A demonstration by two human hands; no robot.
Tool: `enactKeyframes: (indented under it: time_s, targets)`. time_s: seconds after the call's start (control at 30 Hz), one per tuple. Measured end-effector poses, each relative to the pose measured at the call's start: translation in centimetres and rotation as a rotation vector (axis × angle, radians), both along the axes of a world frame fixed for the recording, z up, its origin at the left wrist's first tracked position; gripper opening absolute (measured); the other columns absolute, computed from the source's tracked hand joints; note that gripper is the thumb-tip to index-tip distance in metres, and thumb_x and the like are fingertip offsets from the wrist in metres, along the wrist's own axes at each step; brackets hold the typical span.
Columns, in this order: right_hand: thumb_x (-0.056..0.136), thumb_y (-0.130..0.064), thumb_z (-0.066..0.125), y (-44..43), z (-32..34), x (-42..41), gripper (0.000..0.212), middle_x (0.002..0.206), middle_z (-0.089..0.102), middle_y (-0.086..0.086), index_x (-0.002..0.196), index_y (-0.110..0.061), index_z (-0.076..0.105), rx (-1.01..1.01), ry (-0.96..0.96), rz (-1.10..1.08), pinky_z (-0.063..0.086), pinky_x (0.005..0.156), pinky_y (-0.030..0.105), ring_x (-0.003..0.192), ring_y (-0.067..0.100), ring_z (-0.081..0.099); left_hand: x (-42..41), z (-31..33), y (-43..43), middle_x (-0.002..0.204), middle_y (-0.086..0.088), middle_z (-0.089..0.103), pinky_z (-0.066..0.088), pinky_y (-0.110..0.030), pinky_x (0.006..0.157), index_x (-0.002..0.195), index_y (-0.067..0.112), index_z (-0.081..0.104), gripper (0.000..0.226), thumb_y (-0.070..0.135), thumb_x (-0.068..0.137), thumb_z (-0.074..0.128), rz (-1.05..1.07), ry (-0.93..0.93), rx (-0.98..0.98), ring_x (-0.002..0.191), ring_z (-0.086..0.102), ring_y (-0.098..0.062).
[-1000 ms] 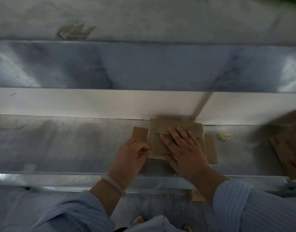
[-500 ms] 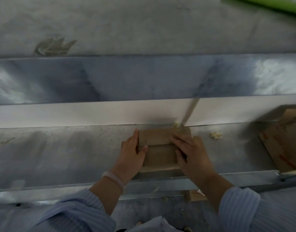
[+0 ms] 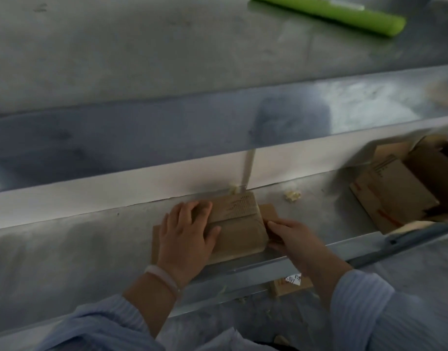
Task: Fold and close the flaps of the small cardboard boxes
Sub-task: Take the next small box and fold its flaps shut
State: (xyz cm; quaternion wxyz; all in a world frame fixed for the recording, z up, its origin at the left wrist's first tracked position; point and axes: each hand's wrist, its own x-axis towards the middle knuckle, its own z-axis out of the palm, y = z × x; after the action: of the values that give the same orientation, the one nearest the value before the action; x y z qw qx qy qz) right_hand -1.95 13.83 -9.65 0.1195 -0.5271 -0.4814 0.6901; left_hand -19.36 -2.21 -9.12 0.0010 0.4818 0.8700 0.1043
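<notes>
At the bottom of the frame, pale blue striped sleeves (image 3: 385, 312) are seen, with a pale bracelet (image 3: 164, 279) on the left wrist. Below the near rim of the table (image 3: 65, 249), right of centre, a cardboard scrap (image 3: 281, 287) carries a white label (image 3: 293, 280) with handwritten digits, too blurred to be read with certainty. The table is dull grey metal, scuffed and streaked with reflections. At its centre, the small cardboard box (image 3: 240, 231) lies flat, its flaps folded over the top. The left hand (image 3: 186, 236) is spread on the box's left part, fingers straight and pressing down. The right hand (image 3: 296, 239) is set against the box's right end, over a side flap; whether the flap is pinched cannot be told. A printed patch on the box is illegible. A yellowish crumb (image 3: 292, 196) lies just behind. At the right edge, a larger open carton (image 3: 395, 196) bears dark print and red marks, unreadable. Behind, a metal ledge (image 3: 116, 198) rises to a higher grey surface (image 3: 141, 59), where a green roll (image 3: 332, 13) lies at the upper right.
</notes>
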Motion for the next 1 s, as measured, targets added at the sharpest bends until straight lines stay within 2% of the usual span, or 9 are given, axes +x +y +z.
enactKeyframes:
  time_s: [0.13,0.23,0.33,0.5,0.6,0.67,0.73,0.83,1.0]
  targets:
    - [0.09,-0.014,0.065,0.0,-0.3,-0.6,0.015,0.102,0.071,0.022,0.098,-0.002,0.068,0.005,-0.072,0.025,0.056,0.088,0.047,0.095,0.032,0.069,0.7,0.0,0.2,0.126,-0.01,0.052,0.036,-0.054,0.104,0.131,0.033,0.054,0.048,0.046,0.09,0.033,-0.06,0.082,-0.013,0.116,0.048,-0.034]
    - [0.094,-0.018,0.061,-0.1,0.4,-1.2,0.016,0.091,0.069,0.014,0.099,-0.003,0.065,0.041,-0.129,0.077,0.06,0.074,0.034,0.083,0.022,0.067,1.1,0.0,0.9,0.132,-0.009,0.051,0.041,-0.05,0.102,0.133,0.021,0.053,0.049,0.035,0.091,0.033,-0.182,0.041,0.004,0.121,0.048,-0.03]
    - [0.095,-0.016,0.059,-0.2,0.8,-0.9,0.019,0.084,0.066,0.011,0.103,0.0,0.064,0.046,-0.14,0.129,0.059,0.061,0.024,0.073,0.017,0.064,1.3,-0.1,1.1,0.136,-0.007,0.049,0.041,-0.049,0.102,0.136,0.017,0.049,0.052,0.04,0.092,0.034,-0.176,0.046,-0.017,0.124,0.047,-0.028]
    - [0.09,-0.006,0.062,-0.9,0.6,1.0,0.013,0.072,0.066,0.014,0.096,0.005,0.068,0.087,-0.163,0.165,0.06,0.063,0.026,0.065,0.019,0.064,1.4,-0.5,1.0,0.137,-0.012,0.048,0.038,-0.051,0.103,0.14,0.015,0.045,0.056,0.043,0.094,0.031,-0.188,0.094,-0.044,0.123,0.047,-0.031]
    - [0.088,-0.001,0.06,-1.4,0.7,1.7,0.013,0.083,0.071,0.022,0.095,0.007,0.069,0.12,-0.167,0.165,0.06,0.071,0.03,0.074,0.025,0.068,1.5,-0.5,1.0,0.138,-0.011,0.047,0.036,-0.051,0.105,0.141,0.015,0.043,0.056,0.044,0.095,0.029,-0.181,0.097,-0.046,0.125,0.046,-0.031]
    - [0.084,-0.006,0.066,-1.6,0.5,2.0,0.013,0.086,0.074,0.019,0.093,0.0,0.073,0.196,-0.175,0.183,0.059,0.08,0.038,0.081,0.026,0.071,1.5,-0.5,0.9,0.139,-0.011,0.047,0.036,-0.051,0.105,0.141,0.016,0.043,0.056,0.044,0.095,0.028,-0.177,0.099,-0.04,0.125,0.045,-0.03]
    - [0.077,-0.02,0.073,-1.8,0.4,2.4,0.009,0.078,0.075,0.008,0.083,-0.015,0.077,0.329,-0.22,0.243,0.058,0.082,0.041,0.079,0.022,0.072,1.6,-0.4,1.0,0.139,-0.01,0.047,0.037,-0.051,0.105,0.14,0.017,0.044,0.056,0.044,0.094,0.029,-0.173,0.099,-0.032,0.125,0.045,-0.03]
    - [0.078,-0.033,0.074,-2.2,0.9,2.6,0.016,0.08,0.074,0.002,0.087,-0.02,0.077,0.497,-0.331,0.34,0.057,0.077,0.034,0.077,0.016,0.069,1.6,-0.4,0.9,0.138,-0.009,0.047,0.037,-0.05,0.105,0.139,0.017,0.045,0.055,0.043,0.094,0.03,-0.173,0.107,-0.031,0.124,0.046,-0.029]
    - [0.087,-0.032,0.065,-2.7,1.1,2.3,0.018,0.079,0.066,0.001,0.086,-0.015,0.069,0.706,-0.48,0.43,0.049,0.066,0.028,0.074,0.017,0.061,1.7,-0.3,0.9,0.138,-0.009,0.047,0.037,-0.05,0.106,0.139,0.017,0.046,0.055,0.043,0.093,0.03,-0.174,0.102,-0.032,0.124,0.046,-0.029]
